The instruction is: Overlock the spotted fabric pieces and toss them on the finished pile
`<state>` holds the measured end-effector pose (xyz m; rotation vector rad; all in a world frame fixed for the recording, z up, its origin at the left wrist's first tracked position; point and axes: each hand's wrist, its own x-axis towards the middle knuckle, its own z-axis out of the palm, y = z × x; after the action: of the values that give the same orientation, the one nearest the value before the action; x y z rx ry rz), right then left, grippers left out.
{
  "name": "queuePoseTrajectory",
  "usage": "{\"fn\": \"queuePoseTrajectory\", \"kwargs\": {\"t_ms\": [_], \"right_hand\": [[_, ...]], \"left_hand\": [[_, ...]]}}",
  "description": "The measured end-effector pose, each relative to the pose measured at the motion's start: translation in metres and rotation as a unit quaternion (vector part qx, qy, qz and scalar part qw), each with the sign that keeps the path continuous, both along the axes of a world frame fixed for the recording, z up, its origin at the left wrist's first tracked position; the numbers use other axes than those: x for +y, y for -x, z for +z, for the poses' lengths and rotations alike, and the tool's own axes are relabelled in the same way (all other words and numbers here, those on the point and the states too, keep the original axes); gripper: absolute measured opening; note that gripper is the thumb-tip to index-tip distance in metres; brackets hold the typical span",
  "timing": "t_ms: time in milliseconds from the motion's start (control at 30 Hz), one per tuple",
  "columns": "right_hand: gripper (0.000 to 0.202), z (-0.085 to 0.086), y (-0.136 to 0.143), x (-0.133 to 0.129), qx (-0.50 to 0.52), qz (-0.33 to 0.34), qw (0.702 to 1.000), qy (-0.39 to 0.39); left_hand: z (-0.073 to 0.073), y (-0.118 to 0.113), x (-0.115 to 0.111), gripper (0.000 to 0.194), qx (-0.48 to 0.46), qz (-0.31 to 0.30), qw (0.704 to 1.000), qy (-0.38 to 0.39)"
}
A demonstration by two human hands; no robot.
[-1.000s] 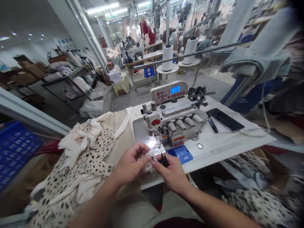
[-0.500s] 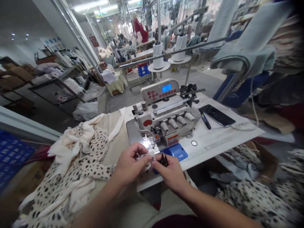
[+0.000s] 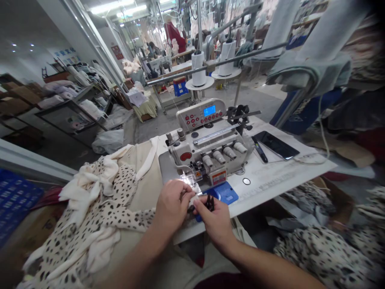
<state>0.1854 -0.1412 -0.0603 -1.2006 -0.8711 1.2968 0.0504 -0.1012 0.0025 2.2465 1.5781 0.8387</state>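
Spotted cloth (image 3: 120,214): heaped on tabletop (image 3: 264,182) left of the sewing machine (image 3: 207,140), one end running to the left hand (image 3: 171,204). Left hand closed, gripping a small bunch of it at the machine's front edge; right hand (image 3: 219,226) closed around black snips (image 3: 210,203), thumb and finger meeting the left's at the bunch. Exact grip on the edge hidden by fingers.

Handling, my judgement: pinch close to the edge, hold it lightly taut, don't stretch it; snip points up and away from cloth and fingertips; leave slack so the heap's weight doesn't drag.

Look: cream with irregular dark spots, soft, rumpled, plain cream bands (image 3: 147,163) among the folds. Blue plate (image 3: 227,193) just beside the right hand; phone (image 3: 278,145) farther right, lying flat.
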Motion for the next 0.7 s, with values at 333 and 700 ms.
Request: {"fn": "queuePoseTrajectory", "kwargs": {"t_ms": [333, 700], "right_hand": [[0.033, -0.010, -0.002, -0.002, 0.048, 0.020, 0.999, 0.002], [0.049, 0.041, -0.076, 0.015, -0.391, 0.171, 0.883, -0.194]], "left_hand": [[-0.014, -0.012, -0.035, 0.028, 0.107, -0.046, 0.980, -0.163], [-0.033, -0.012, -0.045, 0.031, 0.153, -0.013, 0.954, -0.259]]}}
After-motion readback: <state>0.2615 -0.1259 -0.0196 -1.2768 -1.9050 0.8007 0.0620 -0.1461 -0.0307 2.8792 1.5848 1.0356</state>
